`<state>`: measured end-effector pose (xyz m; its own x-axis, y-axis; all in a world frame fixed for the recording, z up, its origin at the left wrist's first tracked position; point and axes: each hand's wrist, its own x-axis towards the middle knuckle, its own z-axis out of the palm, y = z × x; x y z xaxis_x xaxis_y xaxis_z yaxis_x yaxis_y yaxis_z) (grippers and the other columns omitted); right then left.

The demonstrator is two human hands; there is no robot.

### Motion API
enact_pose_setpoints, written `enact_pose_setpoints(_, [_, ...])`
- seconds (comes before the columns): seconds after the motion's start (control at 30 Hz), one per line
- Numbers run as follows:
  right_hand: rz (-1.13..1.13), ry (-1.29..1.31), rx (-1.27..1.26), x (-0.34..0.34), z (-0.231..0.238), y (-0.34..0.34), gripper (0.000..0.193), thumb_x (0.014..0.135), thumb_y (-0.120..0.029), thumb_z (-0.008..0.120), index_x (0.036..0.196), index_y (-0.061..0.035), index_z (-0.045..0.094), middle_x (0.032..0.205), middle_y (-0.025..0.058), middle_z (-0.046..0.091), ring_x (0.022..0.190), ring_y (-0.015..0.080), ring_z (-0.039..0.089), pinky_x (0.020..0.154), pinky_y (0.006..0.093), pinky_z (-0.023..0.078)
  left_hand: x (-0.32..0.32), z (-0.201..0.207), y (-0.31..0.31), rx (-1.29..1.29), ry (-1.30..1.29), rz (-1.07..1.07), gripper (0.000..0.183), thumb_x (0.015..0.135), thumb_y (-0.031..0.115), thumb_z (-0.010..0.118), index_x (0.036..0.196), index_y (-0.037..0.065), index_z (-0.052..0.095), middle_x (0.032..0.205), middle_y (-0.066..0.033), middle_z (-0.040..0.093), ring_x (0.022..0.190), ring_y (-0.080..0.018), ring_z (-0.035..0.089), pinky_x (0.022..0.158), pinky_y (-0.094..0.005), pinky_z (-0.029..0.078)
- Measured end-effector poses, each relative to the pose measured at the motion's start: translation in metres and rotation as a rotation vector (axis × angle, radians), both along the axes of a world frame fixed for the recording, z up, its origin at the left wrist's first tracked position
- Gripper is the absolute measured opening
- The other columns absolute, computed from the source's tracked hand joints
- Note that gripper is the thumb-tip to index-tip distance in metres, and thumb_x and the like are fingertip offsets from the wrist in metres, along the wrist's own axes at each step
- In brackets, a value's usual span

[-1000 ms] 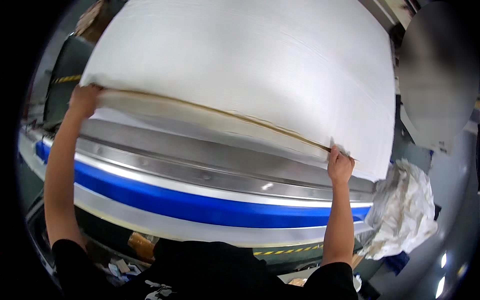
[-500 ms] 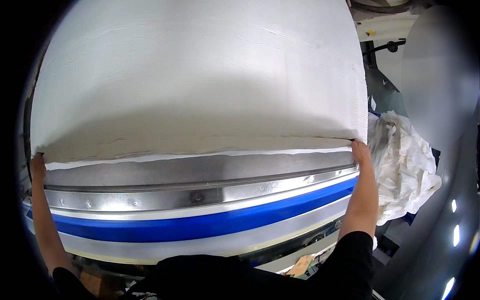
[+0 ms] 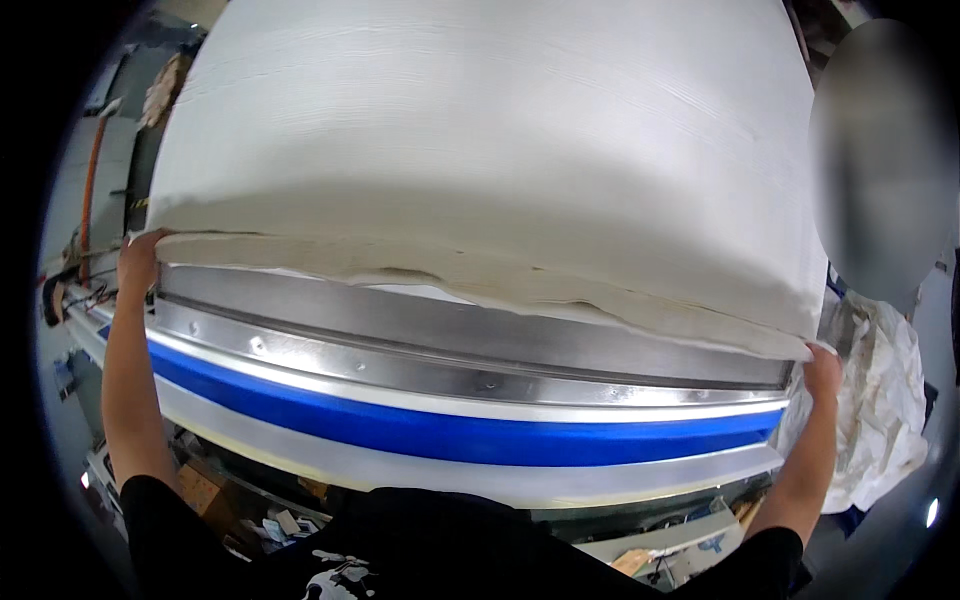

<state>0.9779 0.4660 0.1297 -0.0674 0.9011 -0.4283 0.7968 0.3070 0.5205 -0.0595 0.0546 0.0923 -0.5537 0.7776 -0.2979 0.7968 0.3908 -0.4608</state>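
Note:
A wide white fabric sheet spreads away from me, with fine creases across it. My left hand is closed on its near left corner. Over at the near right corner, my right hand grips the same sheet, fingers partly hidden. Between my hands the near edge hangs as a shaded, wavy strip, sagging in the middle. Just below it lies a grey metal plate with a shiny studded rail. In front of the rail runs a bright blue band on a pale board.
Crumpled white cloth hangs in a heap beyond my right forearm. An orange pole stands at the far left. Beneath the board's near side are a brown cardboard box and assorted small items.
The view has swung, so the sheet's edge now slopes down to the right. The edge strip has become wavier and covers more of the metal plate on the right. Both hands keep their corners.

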Motion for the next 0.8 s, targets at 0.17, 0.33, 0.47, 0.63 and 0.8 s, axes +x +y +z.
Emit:
enact_pose_setpoints(0.17, [0.022, 0.194, 0.041, -0.007, 0.059, -0.006, 0.031, 0.08, -0.011, 0.052, 0.107, -0.0117, 0.066, 0.097, 0.0172, 0.066, 0.092, 0.0352, 0.062, 0.08, 0.0442, 0.048, 0.005, 0.058, -0.017, -0.031, 0.045, 0.035, 0.033, 0.083, 0.007, 0.046, 0.11, 0.016, 0.063, 0.111, -0.0064, 0.064, 0.106, -0.025, 0.058, 0.104, -0.044, 0.034])
enact_pose_setpoints(0.33, [0.095, 0.2, 0.041, 0.049, 0.08, -0.046, 0.036, 0.074, -0.006, 0.058, 0.109, -0.0094, 0.065, 0.095, 0.0185, 0.066, 0.091, 0.0371, 0.061, 0.083, 0.0435, 0.047, 0.011, 0.084, -0.061, -0.104, 0.005, -0.045, 0.032, 0.081, 0.004, 0.046, 0.107, 0.015, 0.063, 0.109, -0.0051, 0.065, 0.104, -0.0252, 0.059, 0.107, -0.0442, 0.03])
enact_pose_setpoints(0.47, [0.038, 0.104, -0.151, 0.035, 0.063, -0.087, 0.035, 0.07, -0.007, 0.059, 0.105, -0.0099, 0.066, 0.089, 0.0173, 0.066, 0.088, 0.0363, 0.062, 0.08, 0.0442, 0.049, 0.017, 0.067, -0.129, -0.393, -0.033, -0.009, 0.034, 0.079, 0.002, 0.048, 0.105, 0.016, 0.064, 0.108, -0.0054, 0.065, 0.106, -0.0211, 0.059, 0.109, -0.046, 0.028])
enact_pose_setpoints(0.63, [0.064, -0.139, -0.401, 0.059, 0.022, -0.131, 0.032, 0.07, -0.013, 0.059, 0.101, -0.0122, 0.068, 0.089, 0.0149, 0.067, 0.087, 0.0332, 0.063, 0.08, 0.0437, 0.05, 0.055, 0.019, -0.16, -0.826, -0.115, -0.051, 0.033, 0.072, 0.009, 0.063, 0.103, 0.016, 0.066, 0.108, -0.0037, 0.065, 0.11, -0.0215, 0.058, 0.104, -0.0467, 0.033])
enact_pose_setpoints(0.8, [0.15, -0.22, -0.468, 0.086, -0.012, -0.163, 0.023, 0.077, -0.017, 0.055, 0.095, -0.0139, 0.069, 0.085, 0.0125, 0.068, 0.084, 0.0317, 0.064, 0.08, 0.0424, 0.05, 0.073, -0.018, -0.172, -1.021, -0.136, -0.084, 0.022, 0.074, 0.009, 0.063, 0.095, 0.012, 0.07, 0.105, -0.0075, 0.067, 0.103, -0.0255, 0.062, 0.092, -0.0462, 0.045])
